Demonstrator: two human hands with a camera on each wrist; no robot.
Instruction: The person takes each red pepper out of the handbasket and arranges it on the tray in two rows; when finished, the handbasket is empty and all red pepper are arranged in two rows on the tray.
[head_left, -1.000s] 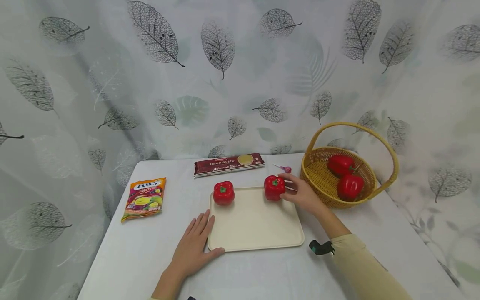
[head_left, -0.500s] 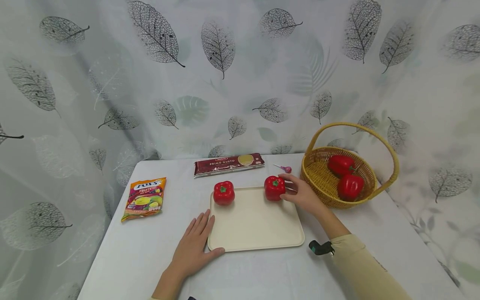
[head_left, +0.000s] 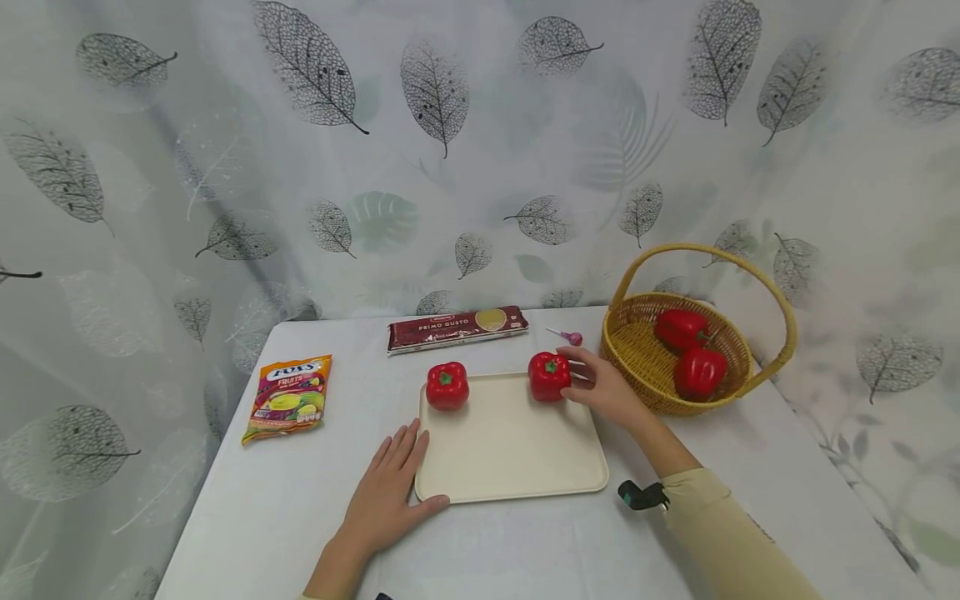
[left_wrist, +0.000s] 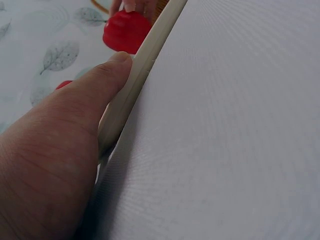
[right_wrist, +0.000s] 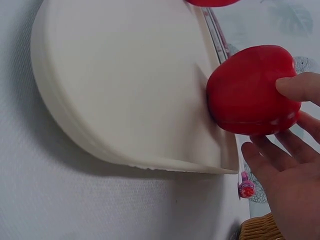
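My left hand (head_left: 388, 492) flat, fingers straight, thumb touching tray (head_left: 517, 450). My right hand (head_left: 606, 390) grasps red pepper (head_left: 549, 377) between thumb and fingers; basket (head_left: 633, 350) just beside that hand.

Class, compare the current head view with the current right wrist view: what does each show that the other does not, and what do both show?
Only the head view: the left hand, the orange candy bag and the two peppers inside the basket.

Only the right wrist view: the palm side of the right hand.

Both: the red pepper that hand holds, the tray, the lollipop and at least part of the basket.
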